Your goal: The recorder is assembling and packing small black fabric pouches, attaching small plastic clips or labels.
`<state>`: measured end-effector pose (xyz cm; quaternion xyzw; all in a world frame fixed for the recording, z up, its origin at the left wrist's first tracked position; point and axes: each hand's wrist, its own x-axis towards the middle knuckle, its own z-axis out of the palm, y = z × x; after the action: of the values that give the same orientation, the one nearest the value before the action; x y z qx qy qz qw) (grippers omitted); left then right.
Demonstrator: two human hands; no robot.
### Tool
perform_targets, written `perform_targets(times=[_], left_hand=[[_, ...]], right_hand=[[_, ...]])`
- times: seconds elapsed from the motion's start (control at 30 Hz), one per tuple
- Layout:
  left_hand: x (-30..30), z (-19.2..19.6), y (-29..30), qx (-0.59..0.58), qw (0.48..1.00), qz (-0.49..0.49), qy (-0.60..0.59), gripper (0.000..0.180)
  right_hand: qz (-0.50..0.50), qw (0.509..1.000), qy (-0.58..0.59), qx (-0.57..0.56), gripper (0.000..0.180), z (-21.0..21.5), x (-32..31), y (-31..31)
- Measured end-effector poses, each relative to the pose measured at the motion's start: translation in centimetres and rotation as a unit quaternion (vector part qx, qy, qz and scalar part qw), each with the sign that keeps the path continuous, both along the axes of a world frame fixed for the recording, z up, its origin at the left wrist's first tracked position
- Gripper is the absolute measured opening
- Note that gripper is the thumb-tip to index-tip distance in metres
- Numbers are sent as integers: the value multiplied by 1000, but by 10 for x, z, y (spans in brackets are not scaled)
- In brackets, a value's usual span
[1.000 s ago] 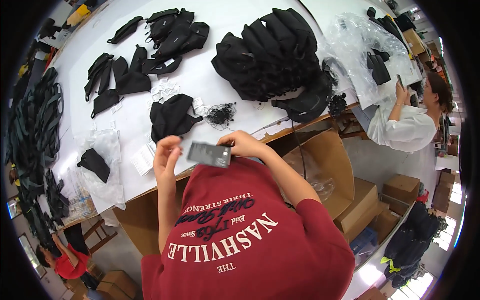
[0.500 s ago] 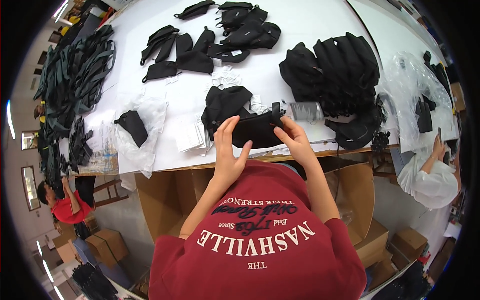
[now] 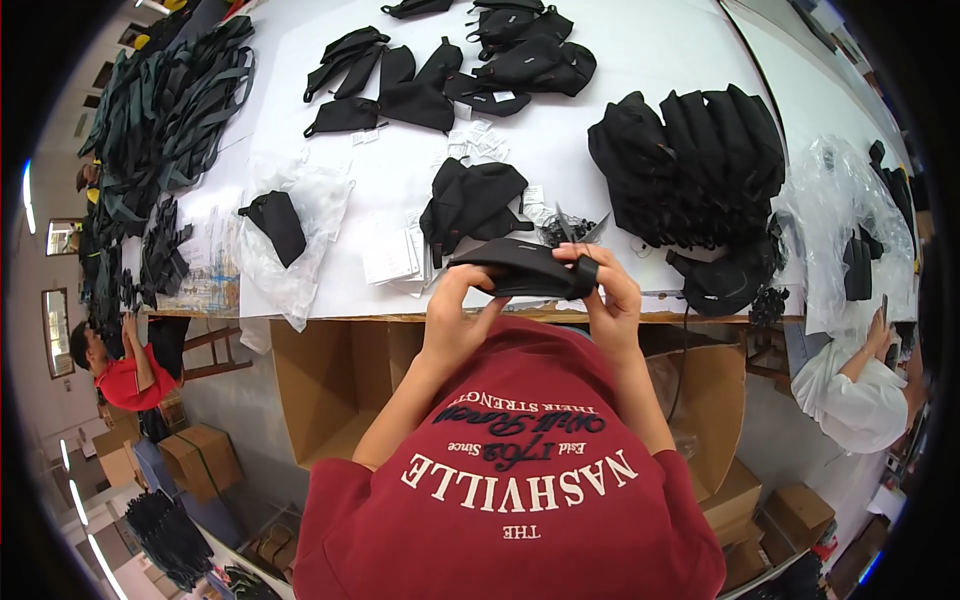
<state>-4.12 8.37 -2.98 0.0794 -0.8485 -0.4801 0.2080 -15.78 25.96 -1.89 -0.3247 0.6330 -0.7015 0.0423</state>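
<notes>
A black zip pouch (image 3: pixel 520 262) with a loop of strap at its right end is held just off the table's front edge. My left hand (image 3: pixel 458 315) grips its left end, fingers curled behind and thumb beneath. Closed on the right end beside the strap loop is my right hand (image 3: pixel 615 305). Just beyond the pouch lie a crumpled black bag (image 3: pixel 475 200), a pair of scissors (image 3: pixel 582 228) among small black bits, and a stack of white paper slips (image 3: pixel 396 260).
Several black pouches (image 3: pixel 415 95) lie at the far middle, with a large black pile (image 3: pixel 700 160) at right. Dark straps (image 3: pixel 165 130) heap at left. A black pouch (image 3: pixel 278 225) rests on clear plastic (image 3: pixel 300 300). Cardboard boxes (image 3: pixel 300 390) stand below. Two people sit at the sides.
The pouch has tipped, so its smooth outer face now shows instead of the zip side. My fingers have shifted round its ends. Scissors now show beyond it, and the view has moved slightly.
</notes>
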Motion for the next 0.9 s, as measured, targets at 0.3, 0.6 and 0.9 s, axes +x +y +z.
perform_targets(times=[0.3, 0.6, 0.9], left_hand=[[-1, 40, 5, -170, 976, 66, 118, 31], [1, 30, -1, -63, 995, -14, 75, 33], [-3, 41, 2, -126, 987, -20, 92, 34]], right_hand=[[35, 999, 10, -7, 29, 24, 8, 5], [69, 996, 49, 23, 27, 26, 2, 18], [72, 991, 78, 76, 23, 31, 4, 25]])
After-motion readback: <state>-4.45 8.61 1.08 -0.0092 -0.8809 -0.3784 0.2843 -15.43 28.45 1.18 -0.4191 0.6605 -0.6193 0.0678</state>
